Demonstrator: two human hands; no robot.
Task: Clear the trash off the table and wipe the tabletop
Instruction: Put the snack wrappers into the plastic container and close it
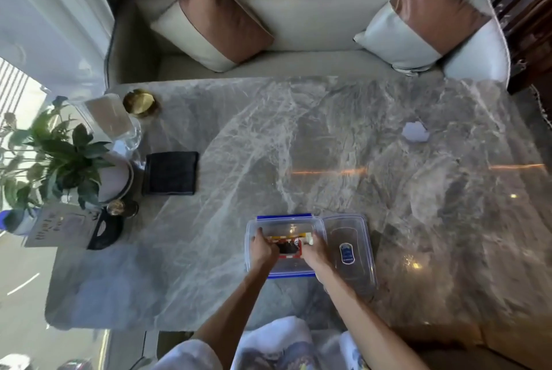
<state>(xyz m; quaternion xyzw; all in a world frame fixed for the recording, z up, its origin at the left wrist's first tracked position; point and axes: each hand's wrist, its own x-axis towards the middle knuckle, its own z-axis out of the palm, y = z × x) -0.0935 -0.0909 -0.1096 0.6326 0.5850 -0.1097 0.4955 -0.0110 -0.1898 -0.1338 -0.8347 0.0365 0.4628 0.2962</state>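
Presently, a clear plastic container [285, 245] with blue clips is seen near the near edge of the grey marble table [328, 136], its long axis running from the near edge towards the far edge. Both hands are lowered into it: the left hand [263, 247] and the right hand [315, 251] are closed from either side on a red and dark wrapper [288, 247], which is held over the container's floor. No print on the wrapper can be read. The container's clear lid [349, 253] is laid flat just beside the container on its right, parallel to it, with a blue oval sticker [347, 253] whose writing is too small to read.

A crumpled white paper ball [415, 131] is left alone towards the far right part of the table, well apart from the container, with bare marble all round it. A folded dark cloth [171, 172] is laid flat near the left edge, its sides roughly square to the table's edges. The left edge is crowded by a potted plant [59, 154], a brass dish [140, 103] at the far left corner, and a printed card [59, 225] whose characters are not legible. The middle of the table is open
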